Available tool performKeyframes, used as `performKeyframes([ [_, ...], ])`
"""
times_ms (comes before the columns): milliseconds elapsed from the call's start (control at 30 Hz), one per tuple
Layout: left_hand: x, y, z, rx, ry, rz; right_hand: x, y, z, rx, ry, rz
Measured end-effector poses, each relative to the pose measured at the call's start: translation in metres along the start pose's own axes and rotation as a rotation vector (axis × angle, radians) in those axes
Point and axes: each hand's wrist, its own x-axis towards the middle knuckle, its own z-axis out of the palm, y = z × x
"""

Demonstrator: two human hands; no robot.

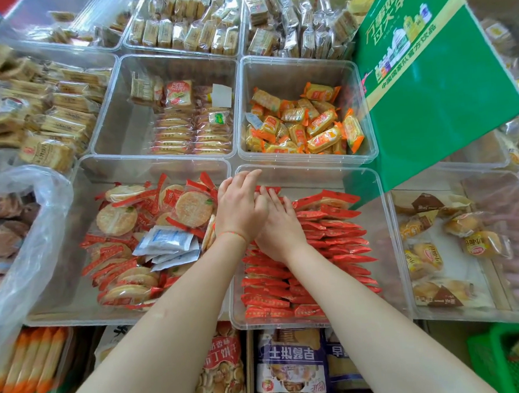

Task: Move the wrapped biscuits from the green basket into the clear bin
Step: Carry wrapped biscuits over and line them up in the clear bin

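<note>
A clear bin (311,166) in front of me holds rows of red-wrapped biscuits (341,232) standing on edge. Both my hands are inside it near the far left corner. My right hand (279,225) lies with straight fingers on top of the red packets. My left hand (241,204) crosses over it, fingers relaxed and reaching toward the bin's far rim, holding nothing. The green basket (502,360) shows at the bottom right corner, with a few packets blurred inside.
To the left is a bin of round rice crackers (117,220). Beyond are a bin of orange packets (305,123) and a tilted green carton (432,64). A bin of wrapped buns (437,246) lies right, and bagged snacks (293,364) sit below.
</note>
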Motion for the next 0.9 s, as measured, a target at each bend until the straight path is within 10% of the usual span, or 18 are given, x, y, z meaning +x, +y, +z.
performKeyframes([
  [367,-0.028,0.024,0.003,0.133,-0.038,0.071,-0.133,0.042,-0.015,0.093,0.323,0.057],
  [900,-0.243,0.323,0.239,-0.27,-0.431,-0.202,-0.385,0.332,0.013,0.504,0.456,0.468],
])
